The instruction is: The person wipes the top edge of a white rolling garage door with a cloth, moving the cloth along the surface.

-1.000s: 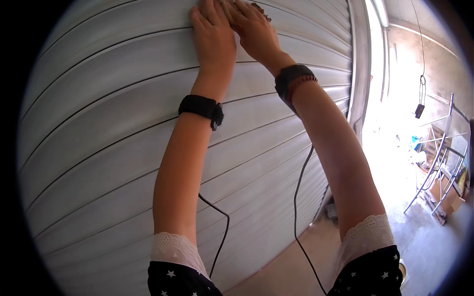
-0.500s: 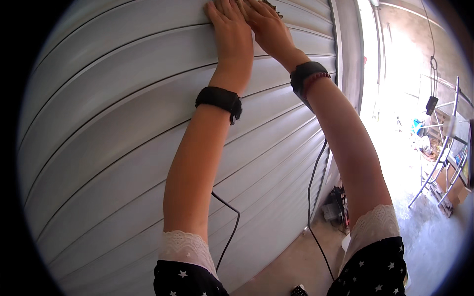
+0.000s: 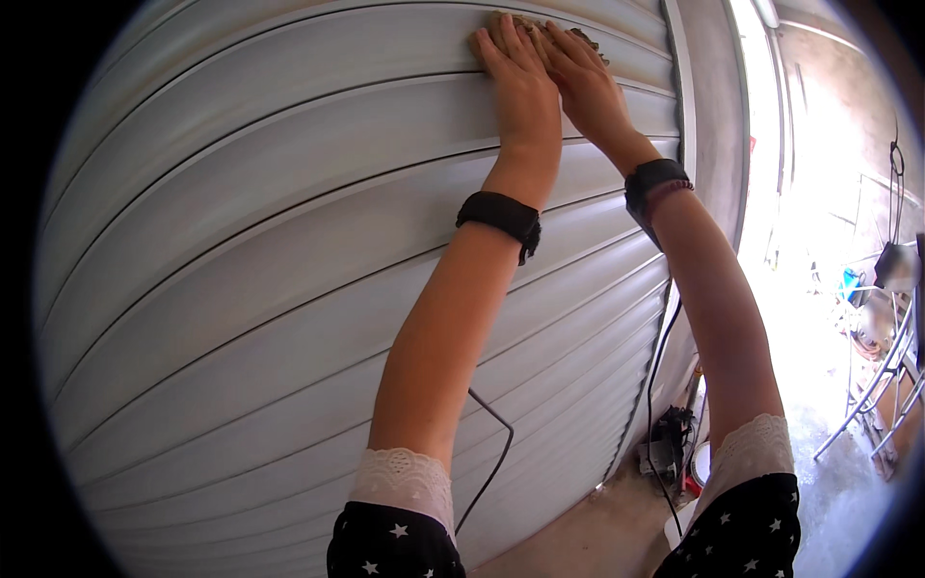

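Ribbed pale-grey roller door (image 3: 289, 250) filling most of the view, its horizontal slats bowed by the lens, bounded on the right by a vertical grey guide rail (image 3: 708, 144); beyond the rail, a sunlit concrete floor (image 3: 829, 482) with a metal frame (image 3: 882, 385) standing at the far right edge. Both forearms rise from the lower edge, each with a lace-trimmed dark sleeve and a black wristband, to a slat near the top of the door. Left hand (image 3: 520, 82): open, palm flat against the slat, fingers extended upward, holding nothing. Right hand (image 3: 583, 77): likewise spread, just beside and touching the left, pressed on a small brownish pad (image 3: 590, 37), possibly a cloth or sponge, mostly hidden beneath the fingers; whether it is gripped or merely pressed cannot be told. Thin black cables (image 3: 491, 462) hang in front of the lower door, near a small dark device (image 3: 667, 451) at the foot of the rail
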Tool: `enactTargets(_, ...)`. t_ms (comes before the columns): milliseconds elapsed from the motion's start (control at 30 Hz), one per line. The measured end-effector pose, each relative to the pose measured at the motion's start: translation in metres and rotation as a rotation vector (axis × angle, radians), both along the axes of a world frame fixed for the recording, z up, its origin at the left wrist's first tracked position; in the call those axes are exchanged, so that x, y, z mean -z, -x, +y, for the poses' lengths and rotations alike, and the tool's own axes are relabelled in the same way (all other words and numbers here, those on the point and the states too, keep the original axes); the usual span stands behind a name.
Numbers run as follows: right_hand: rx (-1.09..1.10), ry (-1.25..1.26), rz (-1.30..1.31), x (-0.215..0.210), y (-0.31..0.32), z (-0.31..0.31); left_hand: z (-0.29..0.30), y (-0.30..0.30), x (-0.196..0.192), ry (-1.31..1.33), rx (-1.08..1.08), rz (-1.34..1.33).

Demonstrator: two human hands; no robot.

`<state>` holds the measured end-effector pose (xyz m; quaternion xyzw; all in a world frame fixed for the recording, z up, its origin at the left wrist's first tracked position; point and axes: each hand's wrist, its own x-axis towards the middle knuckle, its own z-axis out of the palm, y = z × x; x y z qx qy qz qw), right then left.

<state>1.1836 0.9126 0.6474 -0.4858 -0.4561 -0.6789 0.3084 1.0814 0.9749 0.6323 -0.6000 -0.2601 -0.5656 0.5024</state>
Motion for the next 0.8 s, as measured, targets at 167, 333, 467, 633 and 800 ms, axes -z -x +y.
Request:
enactTargets(167, 0.005, -0.02, 0.026, 0.002, -0.019, -0.009, -0.01, -0.017, -0.002, -0.007, 0.011, 0.022)
enactTargets(333, 0.027, 0.021, 0.017, -0.002, -0.042, -0.025, -0.02, -0.041, -0.005, 0.006, -0.005, 0.023)
enactTargets(467, 0.045, 0.02, 0.033, -0.002, -0.064, -0.033, -0.031, -0.07, -0.009, 0.024, -0.001, 0.019)
enactTargets(633, 0.029, 0.03, 0.006, 0.001, -0.101, -0.048, -0.041, -0.106, -0.006, -0.002, 0.013, 0.009)
enactTargets(800, -0.012, 0.042, 0.019, 0.002, -0.131, -0.062, -0.058, -0.132, -0.004, 0.012, -0.036, 0.068)
